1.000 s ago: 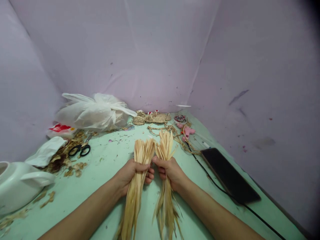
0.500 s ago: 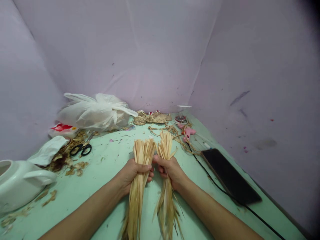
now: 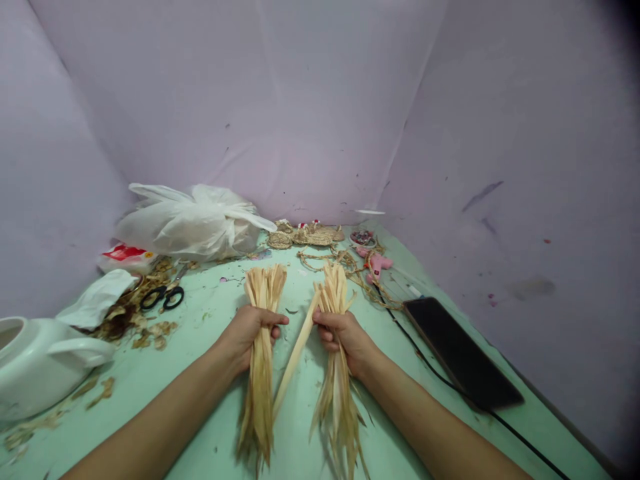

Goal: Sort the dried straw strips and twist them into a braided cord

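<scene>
Left bundle (image 3: 260, 390): Dried, straw-coloured strips are gathered above the green tabletop (image 3: 200, 400), tails pointed toward the near side; whether the tips are rested on it cannot be told.
Right bundle (image 3: 338, 393): A second sheaf is held apart from the first, its tails more widely splayed; strands could be shed if the grip were slackened.
Left hand (image 3: 254, 333): Fingers are curled around the left bundle's upper part, thumb laid across; squeezing should be light, so that no strip is creased.
Right hand (image 3: 345, 337): The right bundle is firmly encircled, while a lone strip (image 3: 296, 353) is pinched at the thumb and fingertips.
Between the bundles: The strip is slanted down toward the left bundle. It is best guided along its own length, as dry fibre may be split by a sideways tug.
Black-handled scissors (image 3: 163, 297): Left untouched beside dry scraps (image 3: 153, 333).
Far side: Braided cord (image 3: 311, 257) is coiled near a pink glue gun (image 3: 379, 264), with woven pieces (image 3: 315, 235) laid beyond.
</scene>
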Available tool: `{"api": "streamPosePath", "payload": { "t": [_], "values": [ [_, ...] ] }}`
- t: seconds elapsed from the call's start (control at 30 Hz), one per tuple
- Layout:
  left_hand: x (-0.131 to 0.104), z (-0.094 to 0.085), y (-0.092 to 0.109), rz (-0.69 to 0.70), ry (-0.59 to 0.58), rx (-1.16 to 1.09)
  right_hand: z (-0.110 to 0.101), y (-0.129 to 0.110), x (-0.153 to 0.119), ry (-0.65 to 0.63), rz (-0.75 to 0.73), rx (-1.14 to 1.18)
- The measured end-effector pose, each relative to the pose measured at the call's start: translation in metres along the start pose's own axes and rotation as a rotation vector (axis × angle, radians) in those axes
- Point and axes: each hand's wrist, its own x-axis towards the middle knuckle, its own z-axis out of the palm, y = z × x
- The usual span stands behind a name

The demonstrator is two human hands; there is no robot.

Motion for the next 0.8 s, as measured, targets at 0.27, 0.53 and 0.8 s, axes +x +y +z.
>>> {"api": "streamPosePath", "payload": {
  "t": [0.27, 0.53, 0.8],
  "values": [
    [-0.001, 0.006, -0.013, 0.06, -0.216, 0.036, 0.005, 0.003, -0.004, 0.022, -0.04, -0.114],
    [-0.002, 0.007, -0.017, 0.131, -0.206, 0.015, 0.014, 0.008, -0.008, 0.098, -0.142, -0.264],
    [0.001, 0.002, -0.013, -0.017, -0.273, -0.027, 0.015, 0.009, -0.011, 0.047, -0.155, -0.267]
  ]
}}
